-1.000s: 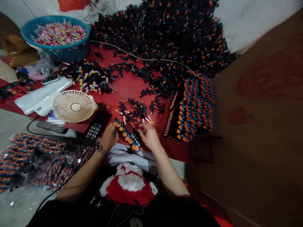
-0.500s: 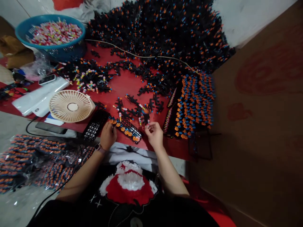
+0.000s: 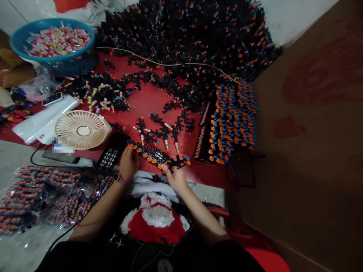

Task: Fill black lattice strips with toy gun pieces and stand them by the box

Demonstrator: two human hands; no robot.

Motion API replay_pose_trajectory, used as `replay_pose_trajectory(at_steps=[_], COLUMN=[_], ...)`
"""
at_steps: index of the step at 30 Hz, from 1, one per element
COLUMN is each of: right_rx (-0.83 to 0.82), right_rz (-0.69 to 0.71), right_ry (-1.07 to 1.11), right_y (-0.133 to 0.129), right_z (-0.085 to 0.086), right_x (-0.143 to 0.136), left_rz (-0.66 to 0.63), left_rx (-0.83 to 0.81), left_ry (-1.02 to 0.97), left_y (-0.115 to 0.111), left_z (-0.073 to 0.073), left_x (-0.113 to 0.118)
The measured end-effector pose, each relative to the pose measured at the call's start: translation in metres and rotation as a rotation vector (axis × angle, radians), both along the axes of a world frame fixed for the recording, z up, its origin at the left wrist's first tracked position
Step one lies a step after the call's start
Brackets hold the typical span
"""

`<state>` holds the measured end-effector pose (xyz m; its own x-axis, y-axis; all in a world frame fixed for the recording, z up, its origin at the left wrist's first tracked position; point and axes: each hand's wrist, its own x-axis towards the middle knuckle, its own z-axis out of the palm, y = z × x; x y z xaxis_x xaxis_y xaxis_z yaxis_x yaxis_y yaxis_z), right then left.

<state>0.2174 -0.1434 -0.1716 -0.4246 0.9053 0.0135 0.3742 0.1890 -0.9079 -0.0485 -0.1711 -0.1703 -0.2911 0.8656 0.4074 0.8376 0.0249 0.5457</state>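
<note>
My left hand [image 3: 129, 163] is closed on the left end of a black lattice tray [image 3: 150, 145], near the table's front edge. A row of orange and blue round tips runs along the tray's near side. At the tray's right end, my right hand [image 3: 175, 177] pinches a small black toy gun [image 3: 179, 162] whose orange and blue tip points right. Several loose black toy guns [image 3: 164, 132], some with pink and yellow pieces on them, lie just beyond the tray. Another black lattice tray [image 3: 109, 156] rests left of my left hand.
A big pile of black toy guns [image 3: 181, 34] fills the back. Packed rows [image 3: 231, 124] stand at right beside a cardboard wall [image 3: 306, 132]. A beige fan [image 3: 83, 130], phone [image 3: 52, 99] and blue basket [image 3: 56, 56] are at left; bagged bundles [image 3: 42, 200] lie below.
My right hand has moved left and toward me, from the loose pieces to the tray's right end, bringing a black toy gun. My left hand stays at the tray's left end.
</note>
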Motion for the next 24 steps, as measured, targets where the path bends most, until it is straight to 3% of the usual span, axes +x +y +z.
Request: replay_pose_trajectory(at_steps=[4, 8, 13, 14, 17, 19, 21, 24], right_rx=[0.140, 0.137, 0.054, 0.074, 0.201, 0.236, 0.220, 0.110], right_rz=[0.082, 0.202, 0.338, 0.273, -0.165, -0.362, -0.405, -0.415], right_ry=[-0.230, -0.405, -0.205, -0.185, -0.294, -0.376, -0.359, -0.157], right_y=[-0.001, -0.003, 0.032, 0.043, 0.071, 0.080, 0.078, 0.063], right_z=[0.014, 0.027, 0.037, 0.036, 0.028, 0.019, 0.013, 0.012], right_x=[-0.005, -0.014, -0.005, -0.004, -0.005, -0.006, -0.005, 0.006], left_rz=[-0.016, -0.006, -0.017, -0.021, -0.025, -0.019, -0.009, -0.001], left_rx=[-0.006, -0.003, -0.004, 0.002, 0.003, -0.021, -0.045, -0.059], left_ry=[0.002, -0.006, -0.015, -0.020, -0.027, -0.020, -0.010, -0.012], left_y=[0.000, -0.001, -0.001, -0.001, -0.001, -0.001, -0.001, 0.000], left_z=[-0.002, -0.007, -0.012, -0.012, -0.010, -0.008, -0.005, -0.002], left_x=[-0.001, -0.003, -0.005, -0.004, -0.004, -0.004, -0.004, -0.003])
